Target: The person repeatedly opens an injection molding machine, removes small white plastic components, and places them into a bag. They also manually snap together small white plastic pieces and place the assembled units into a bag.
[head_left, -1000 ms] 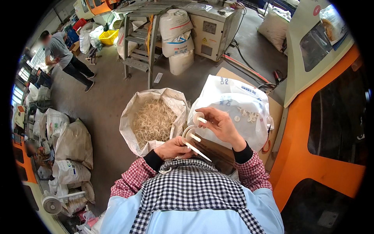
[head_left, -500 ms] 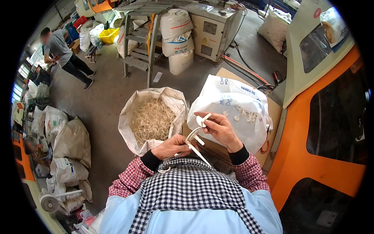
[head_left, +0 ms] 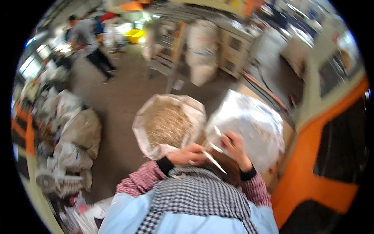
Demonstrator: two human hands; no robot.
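The whole view is smeared by motion. My left hand (head_left: 187,155) is closed on a white plastic rod (head_left: 215,162), which slants down and right past the fingertips. Just to its right, my right hand (head_left: 236,149) has its fingers curled round a white plastic piece (head_left: 216,132) that points up and left. Whether the pieces are joined is too blurred to tell. Beyond my left hand stands an open white sack (head_left: 141,137) of small cream-coloured curved pieces (head_left: 168,124). A white plastic bag (head_left: 255,107) with several small pale pieces on it lies beyond my right hand.
An orange and cream machine (head_left: 300,171) rises close on my right. Stuffed sacks (head_left: 82,132) line the left side, near a fan (head_left: 46,179). Ahead are metal steps (head_left: 165,54), stacked white sacks (head_left: 201,46) and a cabinet (head_left: 233,50). A person (head_left: 87,43) stands far left.
The view has swung, so the scene sits further right and is blurred. My right hand has turned and lowered beside the left; the disc it held up no longer shows clearly.
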